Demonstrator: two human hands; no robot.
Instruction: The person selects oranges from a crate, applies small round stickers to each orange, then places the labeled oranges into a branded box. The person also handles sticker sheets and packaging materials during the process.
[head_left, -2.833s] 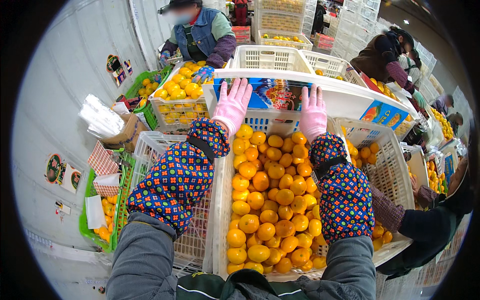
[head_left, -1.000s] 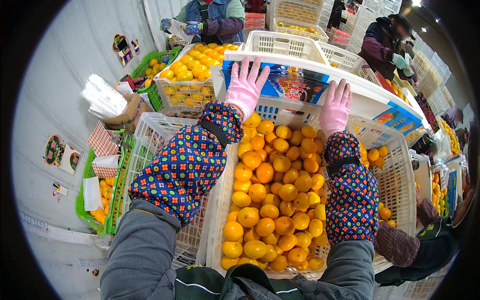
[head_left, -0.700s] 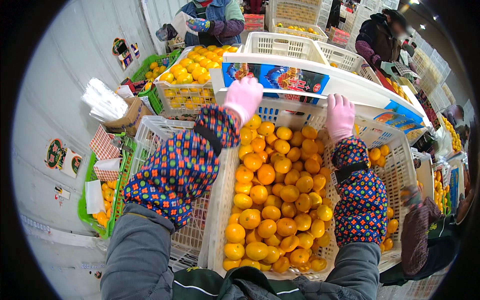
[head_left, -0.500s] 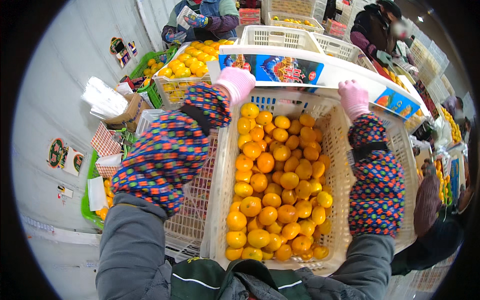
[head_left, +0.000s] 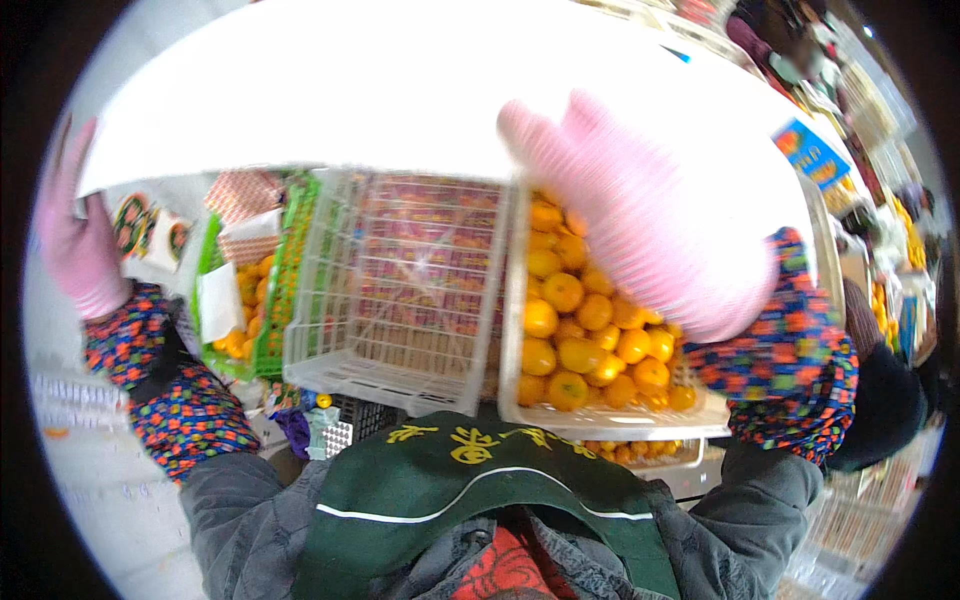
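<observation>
A large, plain white panel [head_left: 330, 95], probably cardboard, spans the upper part of the view and hides what lies behind it. At its left end my left hand [head_left: 85, 240], in a pink knit glove, grips the edge. My right hand [head_left: 640, 220], gloved the same way and smeared by motion, lies across the panel's right part with fingers stretched out. Below that hand, orange citrus fruits [head_left: 595, 312] fill a cream plastic crate [head_left: 512, 350], partly covered by the panel and my right arm.
Left of the fruit crate stands a clear plastic crate [head_left: 390, 375], with a patterned surface showing through it. Farther left, a green basket [head_left: 268, 350] holds more fruits. At the right a blue-printed carton [head_left: 808, 150] stands near a person's dark sleeve [head_left: 885, 405].
The white panel now covers the upper view, where a printed white carton stood beyond the crate. My left hand has moved far left; my right hand has come up and inward, larger in view.
</observation>
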